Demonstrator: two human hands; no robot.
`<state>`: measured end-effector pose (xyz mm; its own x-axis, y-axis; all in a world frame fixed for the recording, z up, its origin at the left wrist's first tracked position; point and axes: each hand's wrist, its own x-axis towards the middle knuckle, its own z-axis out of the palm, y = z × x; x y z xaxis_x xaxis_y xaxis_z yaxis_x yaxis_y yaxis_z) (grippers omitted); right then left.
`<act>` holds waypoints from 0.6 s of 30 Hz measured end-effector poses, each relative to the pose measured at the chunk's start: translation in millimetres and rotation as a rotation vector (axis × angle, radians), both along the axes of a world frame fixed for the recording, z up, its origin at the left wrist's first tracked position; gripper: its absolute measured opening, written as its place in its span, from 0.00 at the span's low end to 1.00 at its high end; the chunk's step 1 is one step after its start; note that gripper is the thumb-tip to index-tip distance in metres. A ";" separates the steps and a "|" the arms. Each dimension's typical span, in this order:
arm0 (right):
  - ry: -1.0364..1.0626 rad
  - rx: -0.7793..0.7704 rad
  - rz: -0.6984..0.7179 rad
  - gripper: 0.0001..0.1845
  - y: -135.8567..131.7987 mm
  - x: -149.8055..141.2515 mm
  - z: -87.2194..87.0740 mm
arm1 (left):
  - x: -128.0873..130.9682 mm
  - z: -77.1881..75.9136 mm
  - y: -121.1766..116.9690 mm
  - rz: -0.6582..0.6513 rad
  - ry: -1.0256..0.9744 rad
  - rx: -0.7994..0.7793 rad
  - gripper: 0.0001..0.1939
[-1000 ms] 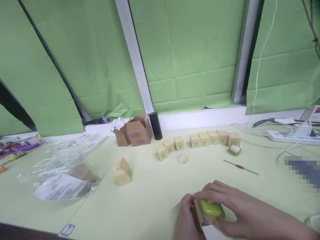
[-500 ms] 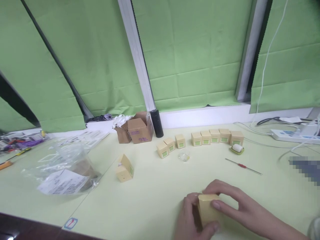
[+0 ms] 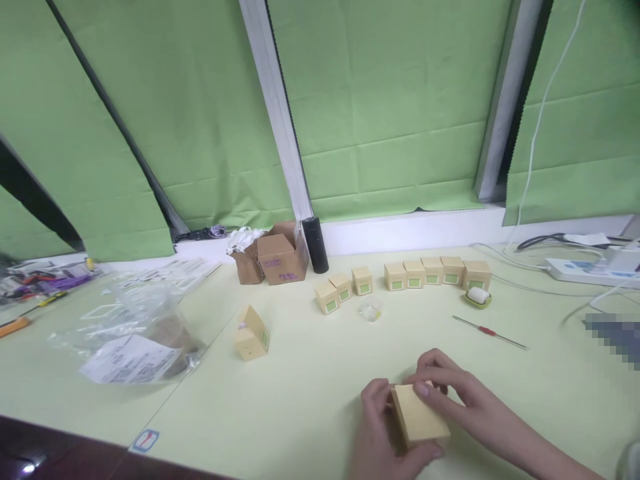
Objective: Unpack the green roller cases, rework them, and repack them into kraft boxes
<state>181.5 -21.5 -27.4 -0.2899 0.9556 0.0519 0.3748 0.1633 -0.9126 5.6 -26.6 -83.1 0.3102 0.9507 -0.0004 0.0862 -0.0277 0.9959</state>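
Observation:
A small tan cardboard box (image 3: 421,415) is between my two hands at the lower right. My left hand (image 3: 380,433) wraps its left side, with the thumb along the near edge. My right hand (image 3: 453,393) grips the far right corner, thumb on the top face and fingers behind. The box's far side is hidden by my fingers. Beyond, similar boxes with green labels stand in a row (image 3: 433,272), and a few more (image 3: 341,288) are to the left. A lone box (image 3: 251,333) with a raised, peaked top stands farther left.
A red-handled double-ended thin tool (image 3: 489,331) lies right of centre, near a green dish (image 3: 477,301) with a white item. A clear round piece (image 3: 370,310), a brown carton (image 3: 283,257), a black cylinder (image 3: 315,245), a plastic bag (image 3: 135,347) and a power strip (image 3: 575,269) are also on the table.
The box in my hands has tilted so its top face shows more. My right hand has shifted slightly up and its thumb toward the box's far edge. The view has moved slightly.

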 end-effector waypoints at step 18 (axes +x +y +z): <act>-0.412 0.397 0.058 0.22 136.8 -5.5 -1.9 | -62.4 42.5 98.5 0.432 0.567 0.298 0.19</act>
